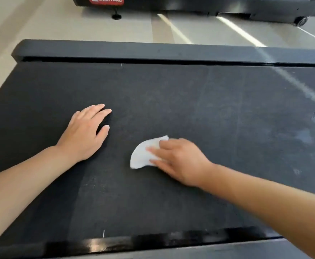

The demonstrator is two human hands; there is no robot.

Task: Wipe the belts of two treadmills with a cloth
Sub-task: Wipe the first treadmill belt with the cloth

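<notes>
A wide black treadmill belt [171, 94] fills most of the head view, with dusty pale smudges toward its right side. My right hand [179, 161] presses a small white cloth [143, 154] flat on the belt with straight fingers; the hand is blurred. My left hand [85, 131] rests palm down on the belt to the left, fingers straight and slightly spread, holding nothing. A second treadmill [190, 4] with a red label stands at the top of the view.
The dark side rail [153, 50] runs along the far edge of the belt, and a glossy rail [134, 242] along the near edge. Beige floor [134, 27] with bright light streaks lies between the two treadmills.
</notes>
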